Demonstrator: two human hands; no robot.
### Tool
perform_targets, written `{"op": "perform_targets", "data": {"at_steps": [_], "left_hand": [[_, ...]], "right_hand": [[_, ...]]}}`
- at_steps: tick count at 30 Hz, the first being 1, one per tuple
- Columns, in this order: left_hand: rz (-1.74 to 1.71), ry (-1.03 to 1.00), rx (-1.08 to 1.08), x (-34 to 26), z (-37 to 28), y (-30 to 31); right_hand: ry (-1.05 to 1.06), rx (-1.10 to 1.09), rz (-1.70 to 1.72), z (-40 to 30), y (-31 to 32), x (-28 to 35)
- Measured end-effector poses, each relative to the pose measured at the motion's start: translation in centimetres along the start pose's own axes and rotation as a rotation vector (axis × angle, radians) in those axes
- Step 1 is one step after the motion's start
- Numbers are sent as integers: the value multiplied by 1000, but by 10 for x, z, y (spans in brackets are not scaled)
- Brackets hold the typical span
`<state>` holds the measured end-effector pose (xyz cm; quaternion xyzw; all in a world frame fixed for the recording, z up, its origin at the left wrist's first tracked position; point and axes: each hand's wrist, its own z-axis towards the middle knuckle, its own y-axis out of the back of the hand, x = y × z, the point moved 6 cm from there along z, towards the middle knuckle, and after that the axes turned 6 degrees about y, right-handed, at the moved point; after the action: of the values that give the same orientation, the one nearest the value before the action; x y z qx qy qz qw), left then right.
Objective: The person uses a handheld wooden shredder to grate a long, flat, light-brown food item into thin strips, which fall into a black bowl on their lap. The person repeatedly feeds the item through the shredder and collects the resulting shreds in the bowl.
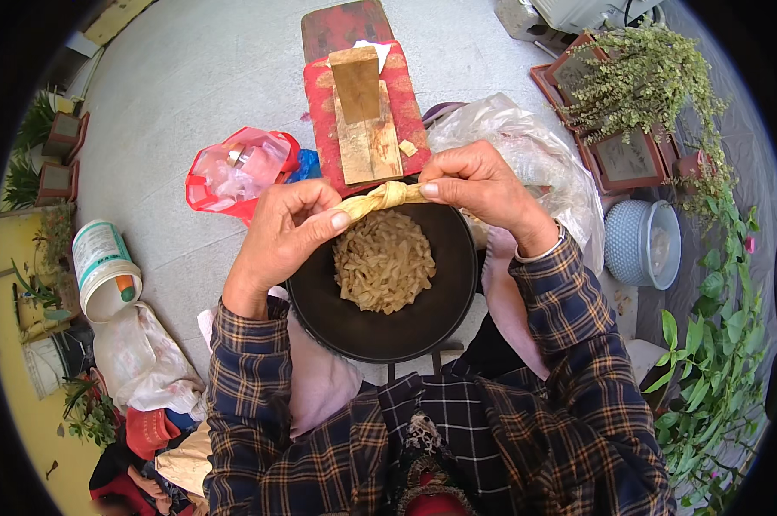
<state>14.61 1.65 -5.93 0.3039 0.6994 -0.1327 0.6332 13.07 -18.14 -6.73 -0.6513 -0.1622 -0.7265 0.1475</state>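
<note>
Between my two hands a pale yellow, leaf-like strip (pixel 390 195) is stretched, with a knot or wrap at its middle. My left hand (pixel 290 235) pinches one end between thumb and index finger; my right hand (pixel 485 191) pinches the other end. Beneath the strip is a round black pan (pixel 388 335) holding a heap of brownish chopped pieces (pixel 385 264). Beyond it stands a wooden block (pixel 356 84) on a wooden board (pixel 369 148), over a red patterned cloth (pixel 403 84). A small pale chunk (pixel 408 148) lies beside the board.
A red plastic bag (pixel 240 171) with a jar lies left of the cloth. To the right are a large clear plastic bag (pixel 511 129), a blue textured pot (pixel 640 245) and potted plants (pixel 646 84). A tipped white bucket (pixel 108 271) lies left. At lower left another person's hand (pixel 149 488) shows.
</note>
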Motion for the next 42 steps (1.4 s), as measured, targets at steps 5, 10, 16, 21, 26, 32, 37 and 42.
{"op": "perform_targets", "data": {"at_steps": [5, 10, 16, 21, 26, 32, 37, 42], "left_hand": [[768, -411, -279, -34, -4, -24], [650, -136, 73, -7, 4, -48], [254, 151, 382, 3, -4, -36], [641, -102, -235, -3, 31, -9], [733, -83, -505, -12, 54, 11], [752, -59, -567, -6, 65, 16], [794, -2, -539, 4, 66, 16], [886, 149, -325, -2, 46, 10]], "right_hand": [[103, 77, -349, 3, -19, 1], [206, 57, -424, 2, -23, 11], [223, 74, -483, -5, -17, 19], [240, -158, -567, 25, 7, 8], [317, -404, -706, 53, 19, 9], [337, -562, -792, 62, 18, -2], [-1, -413, -1037, 75, 22, -24], [98, -449, -949, 59, 37, -20]]}}
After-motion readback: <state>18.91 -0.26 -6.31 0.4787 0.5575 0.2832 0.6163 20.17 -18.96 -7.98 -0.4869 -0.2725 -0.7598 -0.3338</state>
